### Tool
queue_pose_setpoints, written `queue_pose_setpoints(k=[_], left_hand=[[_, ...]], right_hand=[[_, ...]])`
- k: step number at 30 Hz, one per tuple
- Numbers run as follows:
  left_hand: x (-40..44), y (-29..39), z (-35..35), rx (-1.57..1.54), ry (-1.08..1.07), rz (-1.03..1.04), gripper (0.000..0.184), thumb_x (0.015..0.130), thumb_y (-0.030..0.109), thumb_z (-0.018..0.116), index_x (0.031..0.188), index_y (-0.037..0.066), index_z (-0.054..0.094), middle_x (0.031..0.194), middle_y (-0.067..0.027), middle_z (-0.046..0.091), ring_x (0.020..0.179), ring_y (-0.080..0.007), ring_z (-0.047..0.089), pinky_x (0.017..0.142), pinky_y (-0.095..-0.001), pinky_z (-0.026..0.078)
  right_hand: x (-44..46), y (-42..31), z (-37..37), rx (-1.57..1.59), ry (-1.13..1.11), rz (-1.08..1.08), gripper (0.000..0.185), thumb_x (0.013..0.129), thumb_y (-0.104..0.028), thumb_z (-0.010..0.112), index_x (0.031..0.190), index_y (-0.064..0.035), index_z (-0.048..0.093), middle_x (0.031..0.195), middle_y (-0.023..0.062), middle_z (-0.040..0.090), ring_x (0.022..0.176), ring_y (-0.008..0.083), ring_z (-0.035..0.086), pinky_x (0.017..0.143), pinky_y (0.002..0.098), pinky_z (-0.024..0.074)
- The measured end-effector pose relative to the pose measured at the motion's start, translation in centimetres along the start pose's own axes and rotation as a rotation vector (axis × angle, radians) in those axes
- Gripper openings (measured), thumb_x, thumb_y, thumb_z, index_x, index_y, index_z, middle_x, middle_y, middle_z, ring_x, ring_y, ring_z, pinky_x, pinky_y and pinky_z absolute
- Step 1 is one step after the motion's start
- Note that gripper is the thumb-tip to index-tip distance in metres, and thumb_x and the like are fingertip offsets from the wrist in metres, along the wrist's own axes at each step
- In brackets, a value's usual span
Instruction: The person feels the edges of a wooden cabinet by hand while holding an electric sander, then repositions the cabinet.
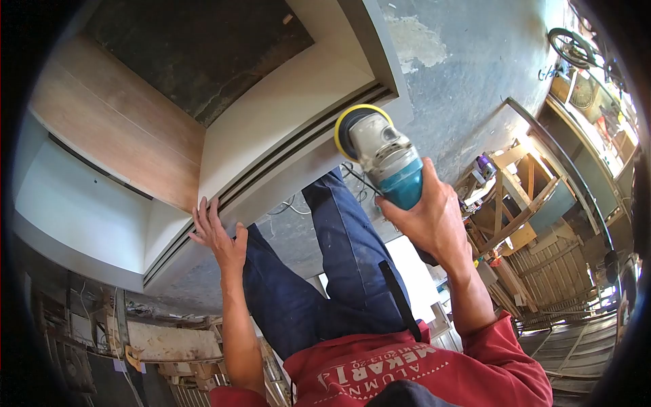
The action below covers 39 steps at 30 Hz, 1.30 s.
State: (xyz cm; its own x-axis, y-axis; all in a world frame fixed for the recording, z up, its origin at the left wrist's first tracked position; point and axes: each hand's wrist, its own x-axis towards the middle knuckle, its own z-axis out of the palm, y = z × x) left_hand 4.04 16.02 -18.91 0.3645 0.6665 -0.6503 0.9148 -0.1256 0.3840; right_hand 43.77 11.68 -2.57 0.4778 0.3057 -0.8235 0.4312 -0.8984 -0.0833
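Note:
My right hand [430, 214] is wrapped round the teal and grey body of a power sander [393, 159]. Its round yellow-edged pad [344, 132] lies against or very near the outer edge of a grey cabinet frame [298, 159]; exact contact is hard to tell. My left hand [220, 237] rests with fingers spread on the same frame, over dark grooves [271, 166] that run along its edge. Inside the frame are pale side walls and a wooden divider panel [122, 115]. From the sander a dark cord [359, 178] runs down behind my legs.
My legs in blue trousers [346, 237] stand close under the frame. To the right are a wooden stand [519, 183] with tools on it and stacked timber [505, 285]. A bicycle wheel [571, 47] shows at the upper right. Wood pieces lie on a shelf [166, 336] at the lower left.

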Motion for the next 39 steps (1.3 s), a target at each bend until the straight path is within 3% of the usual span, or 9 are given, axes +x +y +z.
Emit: queue_pose_setpoints(k=[6, 16, 22, 27, 32, 34, 35, 37, 39], left_hand=[[0.0, -0.1, 0.0, 0.01, -0.007, 0.0, 0.081, 0.086, 0.024, 0.067, 0.164, 0.016, 0.044, 0.173, -0.0112, 0.036, 0.163, -0.0441, 0.022, 0.12, -0.0815, 0.0], [0.0, 0.1, -0.2, -0.001, -0.007, -0.006, 0.08, 0.086, 0.024, 0.065, 0.163, 0.015, 0.045, 0.174, -0.0118, 0.035, 0.163, -0.0443, 0.022, 0.12, -0.081, 0.001], [0.1, 0.0, 0.1, 0.022, 0.007, -0.004, 0.081, 0.085, 0.025, 0.065, 0.163, 0.015, 0.045, 0.173, -0.0118, 0.035, 0.163, -0.0439, 0.022, 0.121, -0.081, 0.0], [0.1, -0.1, 0.3, 0.003, 0.007, -0.006, 0.082, 0.083, 0.027, 0.066, 0.162, 0.014, 0.046, 0.173, -0.0145, 0.035, 0.162, -0.0467, 0.022, 0.119, -0.0835, 0.0], [-0.1, 0.1, 0.1, -0.018, 0.018, 0.013, 0.083, 0.086, 0.027, 0.068, 0.164, 0.013, 0.043, 0.173, -0.0144, 0.035, 0.162, -0.0459, 0.024, 0.118, -0.0846, 0.0], [0.2, 0.9, -0.3, -0.067, 0.107, 0.005, 0.074, 0.091, 0.021, 0.066, 0.161, 0.008, 0.047, 0.168, -0.0157, 0.045, 0.159, -0.045, 0.033, 0.124, -0.0769, 0.012], [0.5, 1.3, -0.3, -0.066, 0.108, 0.005, 0.074, 0.091, 0.021, 0.066, 0.161, 0.008, 0.047, 0.168, -0.0157, 0.045, 0.159, -0.045, 0.033, 0.124, -0.0769, 0.012], [2.4, 3.5, -0.6, -0.254, 0.163, 0.209, 0.064, 0.096, 0.013, 0.064, 0.157, 0.002, 0.052, 0.159, -0.018, 0.056, 0.152, -0.0436, 0.046, 0.127, -0.0637, 0.027], [4.8, 7.4, -0.5, -0.259, 0.051, 0.324, 0.06, 0.098, 0.011, 0.061, 0.157, 0.001, 0.053, 0.158, -0.0188, 0.057, 0.15, -0.0415, 0.049, 0.127, -0.0578, 0.031]], right_hand=[[0.7, 0.9, -0.8, 0.064, 0.064, 0.007, 0.054, 0.083, -0.031, 0.085, 0.107, 0.0041, 0.052, 0.08, 0.0328, 0.071, 0.082, 0.0529, 0.074, 0.075, 0.0548, 0.0585], [-0.4, -0.8, 1.2, 0.009, -0.096, -0.028, 0.057, 0.083, -0.034, 0.085, 0.112, 0.0028, 0.053, 0.084, 0.0322, 0.072, 0.081, 0.0502, 0.075, 0.074, 0.0559, 0.0603], [0.7, 0.9, -0.7, 0.058, 0.082, 0.009, 0.06, 0.083, -0.033, 0.086, 0.113, 0.0079, 0.054, 0.084, 0.0338, 0.072, 0.084, 0.0509, 0.076, 0.075, 0.0536, 0.0594], [-0.2, 0.1, 0.6, 0.03, 0.046, -0.026, 0.058, 0.083, -0.034, 0.086, 0.111, 0.0052, 0.054, 0.082, 0.0321, 0.072, 0.083, 0.0495, 0.076, 0.075, 0.0536, 0.06], [-1.7, -2.8, 3.5, -0.022, -0.145, -0.062, 0.061, 0.083, -0.035, 0.086, 0.115, 0.0026, 0.052, 0.084, 0.0297, 0.073, 0.081, 0.0498, 0.075, 0.074, 0.056, 0.0613], [-2.4, -2.7, 3.6, -0.029, -0.167, -0.067, 0.061, 0.083, -0.036, 0.086, 0.115, 0.0025, 0.051, 0.085, 0.0299, 0.074, 0.081, 0.0502, 0.075, 0.074, 0.0559, 0.0613], [-2.9, -2.3, 3.2, 0.009, -0.142, -0.042, 0.062, 0.082, -0.036, 0.087, 0.116, 0.0027, 0.052, 0.086, 0.0302, 0.074, 0.082, 0.0503, 0.075, 0.075, 0.0559, 0.0612], [-4.1, -0.9, 2.3, 0.046, -0.116, -0.008, 0.063, 0.082, -0.036, 0.087, 0.118, 0.0028, 0.053, 0.087, 0.0305, 0.074, 0.083, 0.0504, 0.076, 0.075, 0.056, 0.061], [-5.2, 0.9, 1.0, 0.101, 0.04, 0.049, 0.061, 0.081, -0.031, 0.09, 0.118, 0.0029, 0.055, 0.092, 0.03, 0.075, 0.087, 0.0472, 0.078, 0.078, 0.0531, 0.0614]])
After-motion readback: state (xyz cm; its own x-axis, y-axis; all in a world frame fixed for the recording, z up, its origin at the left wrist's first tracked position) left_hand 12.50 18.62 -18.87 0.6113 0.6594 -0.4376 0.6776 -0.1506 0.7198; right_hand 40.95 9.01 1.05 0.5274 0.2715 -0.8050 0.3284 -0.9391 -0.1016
